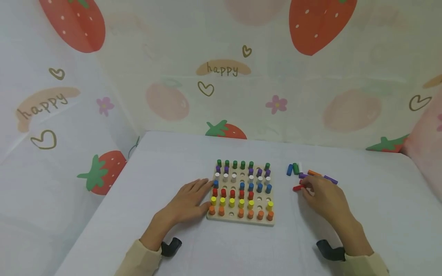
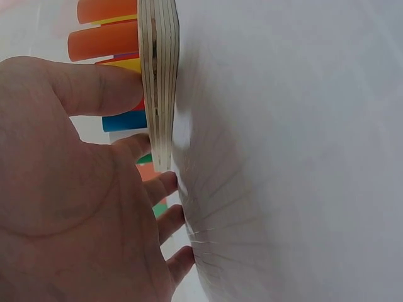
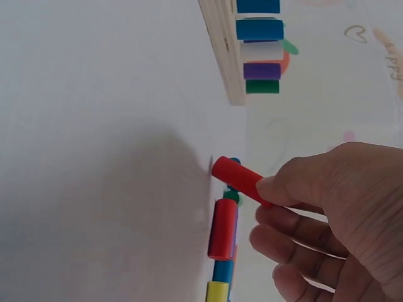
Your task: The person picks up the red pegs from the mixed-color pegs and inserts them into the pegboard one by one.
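A wooden pegboard [image 1: 246, 221] stands upright-pegged in rows of green, purple, white, blue, red, yellow and orange, with several bare holes among them. My left hand [image 1: 188, 201] rests at the board's left edge, fingers spread and nearly straight; in the left wrist view its thumb lies against the board's side [image 2: 157, 82]. To the right of the board, my right hand [image 1: 324, 197] pinches a red peg [image 3: 238, 176] between thumb and index finger. That peg is tilted, its free end close to the table. Another red peg [image 3: 221, 229] lies just below it in the right wrist view.
Loose pegs lie on the white table around my right hand: blue [image 1: 289, 170], green [image 1: 296, 168], white [image 1: 300, 167], orange [image 1: 314, 173] and purple [image 1: 330, 179]. A yellow peg [image 3: 217, 292] shows in the right wrist view. A strawberry-print cloth [image 1: 221, 103] hangs behind the table.
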The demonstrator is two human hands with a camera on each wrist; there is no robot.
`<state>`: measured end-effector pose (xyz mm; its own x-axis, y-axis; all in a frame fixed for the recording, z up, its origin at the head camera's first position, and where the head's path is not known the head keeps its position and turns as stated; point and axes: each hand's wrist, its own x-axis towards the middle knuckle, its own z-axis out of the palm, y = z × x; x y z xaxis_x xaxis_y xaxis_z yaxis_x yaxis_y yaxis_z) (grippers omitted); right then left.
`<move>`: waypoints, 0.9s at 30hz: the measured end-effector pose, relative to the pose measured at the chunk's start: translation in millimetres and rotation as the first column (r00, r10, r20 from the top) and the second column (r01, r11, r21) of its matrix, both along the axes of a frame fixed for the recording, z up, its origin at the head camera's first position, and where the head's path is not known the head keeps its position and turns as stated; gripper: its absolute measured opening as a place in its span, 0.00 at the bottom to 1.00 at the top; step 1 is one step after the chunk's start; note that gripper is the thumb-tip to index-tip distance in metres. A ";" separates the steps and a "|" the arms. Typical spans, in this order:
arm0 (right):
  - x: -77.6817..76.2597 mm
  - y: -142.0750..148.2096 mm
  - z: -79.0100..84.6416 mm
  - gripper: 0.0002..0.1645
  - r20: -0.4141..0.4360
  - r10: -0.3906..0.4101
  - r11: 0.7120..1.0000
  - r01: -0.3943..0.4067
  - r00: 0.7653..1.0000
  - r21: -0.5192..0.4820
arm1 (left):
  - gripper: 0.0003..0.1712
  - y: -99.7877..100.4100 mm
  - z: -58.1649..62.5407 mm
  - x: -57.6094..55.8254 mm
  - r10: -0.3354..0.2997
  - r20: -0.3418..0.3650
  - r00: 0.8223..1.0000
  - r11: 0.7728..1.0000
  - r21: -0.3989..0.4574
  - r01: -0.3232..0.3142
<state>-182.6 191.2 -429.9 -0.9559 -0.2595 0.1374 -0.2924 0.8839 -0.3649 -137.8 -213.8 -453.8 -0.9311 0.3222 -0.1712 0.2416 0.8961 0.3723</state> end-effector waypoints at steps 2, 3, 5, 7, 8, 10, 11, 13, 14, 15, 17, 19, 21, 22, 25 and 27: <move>0.6 -0.5 0.6 0.11 -0.008 0.002 1.000 -0.002 1.000 0.005 | 0.40 0.4 0.4 -0.1 -0.002 0.000 1.000 1.000 0.007 0.003; 1.0 -0.7 1.2 0.11 -0.011 0.003 1.000 -0.003 1.000 0.007 | 0.40 0.7 0.0 -0.5 -0.002 0.002 1.000 1.000 0.002 0.002; 1.7 -1.0 1.9 0.12 -0.014 0.005 1.000 -0.005 1.000 0.006 | 0.40 0.9 0.1 -1.1 -0.002 0.006 1.000 1.000 0.002 0.002; 2.3 -1.2 2.3 0.12 -0.012 0.005 1.000 -0.005 1.000 0.001 | 0.40 1.0 -0.8 -1.6 -0.003 0.007 1.000 1.000 0.001 0.003; 2.6 -1.3 2.2 0.12 -0.010 0.005 1.000 -0.005 1.000 0.000 | 0.40 1.1 -0.9 -1.7 -0.004 0.008 1.000 1.000 0.001 0.004; 2.9 -1.9 1.8 0.12 -0.001 0.003 1.000 -0.003 1.000 -0.003 | 0.40 1.3 -0.8 -1.6 -0.006 0.008 1.000 1.000 -0.003 0.006; 3.0 -2.0 1.5 0.12 0.000 0.003 1.000 -0.003 1.000 -0.003 | 0.40 1.4 -0.3 -1.3 -0.007 0.007 1.000 1.000 -0.003 0.007; 3.3 -2.6 1.3 0.11 0.002 0.005 1.000 -0.005 1.000 0.001 | 0.40 1.4 0.1 -1.0 -0.010 0.004 1.000 1.000 -0.003 0.010; 3.3 -2.8 1.2 0.11 0.001 0.007 1.000 -0.007 1.000 0.003 | 0.40 1.4 0.4 -0.8 -0.009 0.004 1.000 1.000 -0.005 0.009; 3.2 -3.1 1.2 0.11 0.001 0.010 1.000 -0.010 1.000 0.004 | 0.40 1.2 0.3 -0.8 -0.008 0.004 1.000 1.000 -0.005 0.008; 3.2 -3.4 1.3 0.10 -0.002 0.019 1.000 -0.019 1.000 0.007 | 0.40 0.9 0.8 -0.2 -0.004 0.004 1.000 1.000 -0.002 0.004; 3.5 -3.4 0.5 0.10 -0.002 0.028 1.000 -0.028 1.000 0.010 | 0.40 0.8 0.8 0.7 -0.003 0.006 1.000 1.000 0.001 0.003; 4.2 -2.9 -0.7 0.10 -0.004 0.033 0.999 -0.033 0.999 0.019 | 0.40 1.0 0.0 1.5 -0.007 0.009 1.000 1.000 0.004 0.007; 4.3 -2.5 -1.2 0.09 -0.007 0.034 0.999 -0.034 0.999 0.024 | 0.40 1.1 -0.2 1.8 -0.013 0.005 1.000 1.000 0.003 0.012; 3.5 -2.2 -1.7 0.09 -0.021 0.040 0.999 -0.039 0.999 0.032 | 0.40 1.3 -1.4 1.0 -0.016 -0.012 1.000 1.000 -0.002 0.016; 2.7 -2.3 -1.7 0.09 -0.031 0.042 0.999 -0.041 0.999 0.036 | 0.40 1.7 -1.4 0.2 -0.016 -0.017 1.000 1.000 -0.005 0.016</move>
